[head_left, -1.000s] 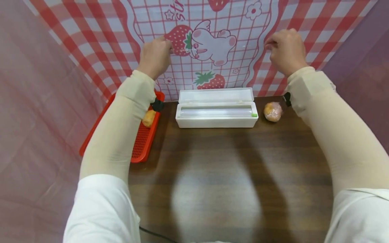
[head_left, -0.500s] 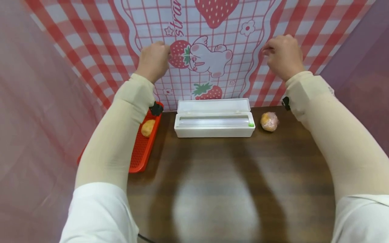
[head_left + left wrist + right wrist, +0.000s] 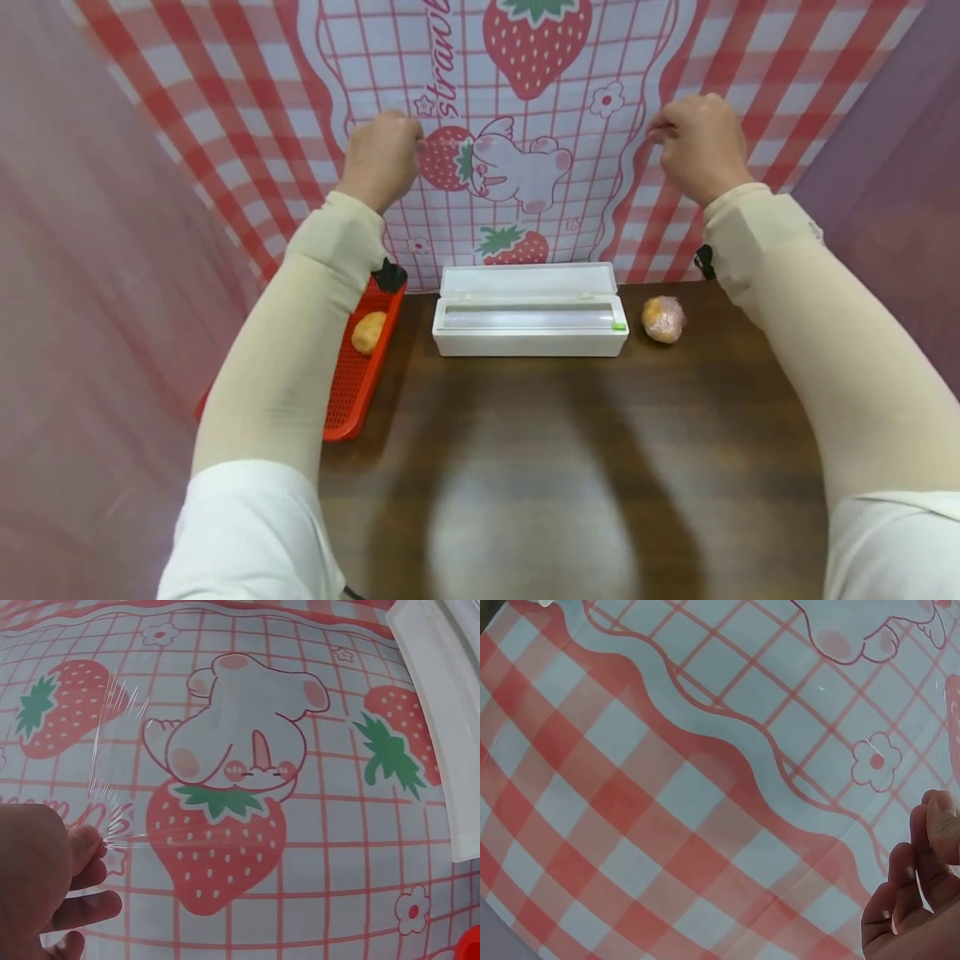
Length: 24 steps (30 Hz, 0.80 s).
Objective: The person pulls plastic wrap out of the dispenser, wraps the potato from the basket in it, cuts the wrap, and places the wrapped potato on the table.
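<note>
Both arms are stretched forward, raised before the far cloth. My left hand (image 3: 382,158) pinches a transparent sheet of cling film (image 3: 112,806) between thumb and forefinger; creases fan out from the pinch in the left wrist view. On the other side my right hand (image 3: 701,146) pinches with thumb and forefinger, its remaining fingers loosely bent in the right wrist view. The film spans the gap between the hands and barely shows. Below, a white cling film dispenser (image 3: 528,343) stands with its lid up, a clear roll inside and a green slider at the right end.
A roundish yellow-orange thing wrapped in film (image 3: 663,319) sits right of the dispenser on the brown table (image 3: 540,433). At the left, a red basket (image 3: 352,429), partly behind the left sleeve, holds a yellowish roundish thing (image 3: 369,333). A strawberry-print cloth (image 3: 600,158) hangs behind.
The head view has tilted upward, so the dispenser, basket and wrapped thing sit lower in the picture. Both hands keep their pinch, at nearly the same spread.
</note>
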### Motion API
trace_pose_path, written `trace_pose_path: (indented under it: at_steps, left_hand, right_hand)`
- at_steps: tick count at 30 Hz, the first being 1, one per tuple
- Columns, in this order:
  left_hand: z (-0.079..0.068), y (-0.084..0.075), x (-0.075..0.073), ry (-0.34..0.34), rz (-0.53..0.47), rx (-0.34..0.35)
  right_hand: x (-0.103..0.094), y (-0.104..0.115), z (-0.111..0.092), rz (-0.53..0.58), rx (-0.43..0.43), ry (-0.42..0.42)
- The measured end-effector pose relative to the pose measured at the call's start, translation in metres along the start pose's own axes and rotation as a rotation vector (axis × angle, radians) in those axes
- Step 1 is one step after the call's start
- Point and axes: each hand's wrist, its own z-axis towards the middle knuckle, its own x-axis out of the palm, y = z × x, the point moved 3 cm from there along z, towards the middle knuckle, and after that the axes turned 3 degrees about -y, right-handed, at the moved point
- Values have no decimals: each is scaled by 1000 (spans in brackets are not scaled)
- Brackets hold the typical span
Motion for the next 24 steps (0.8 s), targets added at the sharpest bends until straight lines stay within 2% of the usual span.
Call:
trace_pose_path:
  at_steps: [9,16,24]
  left_hand:
    - [-3,0,-11,-65,-1,-33]
    - [-3,-2,-14,-104,15,-79]
    - [-3,-5,-20,-216,21,-149]
  right_hand:
    - [-13,6,6,-12,-62,-22]
    - [-19,9,9,-11,-83,-45]
    - [-30,15,13,-7,-112,-91]
